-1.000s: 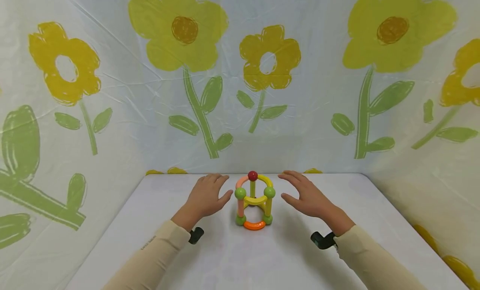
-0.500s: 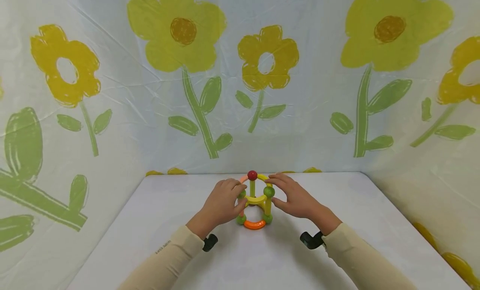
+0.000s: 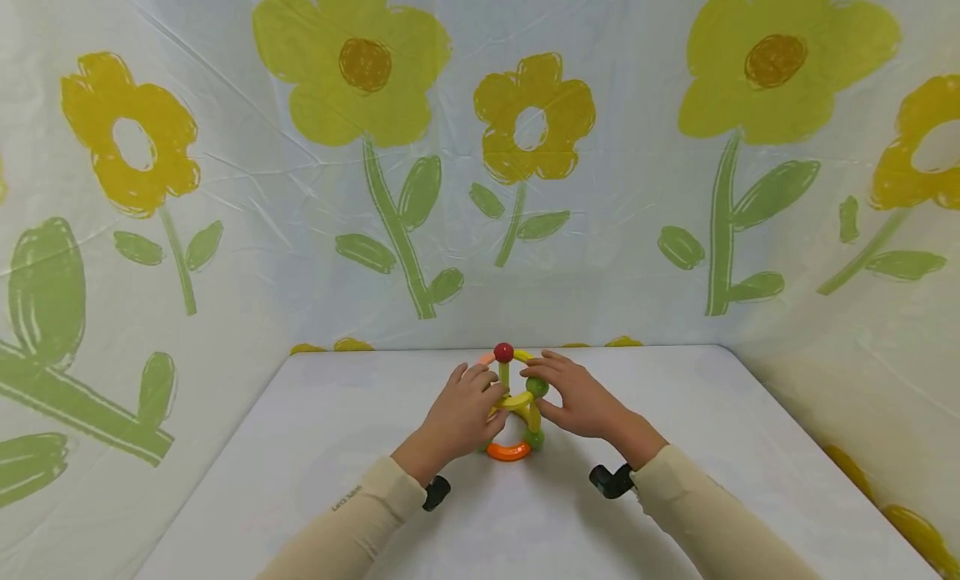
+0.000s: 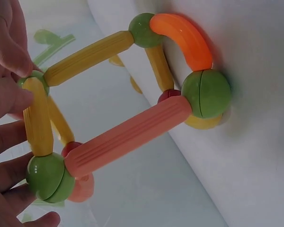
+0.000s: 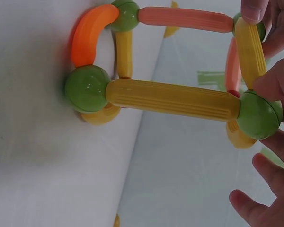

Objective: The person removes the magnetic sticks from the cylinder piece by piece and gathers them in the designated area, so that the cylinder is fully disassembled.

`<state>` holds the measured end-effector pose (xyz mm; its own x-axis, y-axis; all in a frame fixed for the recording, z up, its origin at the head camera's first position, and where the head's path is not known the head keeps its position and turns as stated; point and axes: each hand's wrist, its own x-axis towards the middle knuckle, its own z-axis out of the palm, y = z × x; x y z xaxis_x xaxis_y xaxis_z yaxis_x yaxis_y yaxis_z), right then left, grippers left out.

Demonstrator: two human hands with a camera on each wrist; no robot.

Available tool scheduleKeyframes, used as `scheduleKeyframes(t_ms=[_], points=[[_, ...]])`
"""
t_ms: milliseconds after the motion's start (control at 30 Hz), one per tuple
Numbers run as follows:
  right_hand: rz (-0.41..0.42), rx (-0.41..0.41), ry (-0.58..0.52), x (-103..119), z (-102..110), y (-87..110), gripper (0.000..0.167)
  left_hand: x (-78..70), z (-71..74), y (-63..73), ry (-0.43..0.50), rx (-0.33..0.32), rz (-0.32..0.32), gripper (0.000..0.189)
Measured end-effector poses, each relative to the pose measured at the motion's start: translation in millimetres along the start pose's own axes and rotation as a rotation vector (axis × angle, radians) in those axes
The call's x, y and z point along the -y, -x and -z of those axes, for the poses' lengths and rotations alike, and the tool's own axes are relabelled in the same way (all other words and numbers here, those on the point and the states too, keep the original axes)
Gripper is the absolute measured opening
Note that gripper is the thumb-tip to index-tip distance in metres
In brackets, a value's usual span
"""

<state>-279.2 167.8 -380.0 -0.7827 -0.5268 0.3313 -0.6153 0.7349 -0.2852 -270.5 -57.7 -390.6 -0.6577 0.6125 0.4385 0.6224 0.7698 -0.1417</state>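
I see the ball-and-rod frame [image 3: 517, 402] standing upright on the white table [image 3: 322, 422], straight ahead of the person at 12 o'clock. The left hand [image 3: 463, 409] is at the frame's 9 o'clock, thumb and fingers about the near yellow arc [image 5: 250, 49] of its top ring, close by the left green ball [image 4: 49, 177]; I read it as a pinch, though the contact is partly hidden. The right hand [image 3: 581, 397] is at 3 o'clock, holding the right green ball [image 5: 259, 114] between thumb and fingers, with two fingertips standing clear. A red ball [image 3: 504, 352] marks the top ring's 12 o'clock, and an orange arc [image 3: 509, 452] lies at the base's 6 o'clock. Beyond the table, I have flower-printed cloth [image 3: 615, 188] at 12 o'clock.
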Motion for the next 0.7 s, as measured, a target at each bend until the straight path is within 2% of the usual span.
scheduleKeyframes(t_ms=[267, 700], points=[[0.01, -0.011, 0.007, -2.6, -3.2, -2.0, 0.037, -4.3, -8.0, -3.2, 0.006, 0.03, 0.004, 0.024], [-0.01, 0.006, -0.04, -6.1, -4.0, 0.9, 0.038, -5.5, -7.9, -4.4, 0.017, -0.008, -0.056, 0.021]])
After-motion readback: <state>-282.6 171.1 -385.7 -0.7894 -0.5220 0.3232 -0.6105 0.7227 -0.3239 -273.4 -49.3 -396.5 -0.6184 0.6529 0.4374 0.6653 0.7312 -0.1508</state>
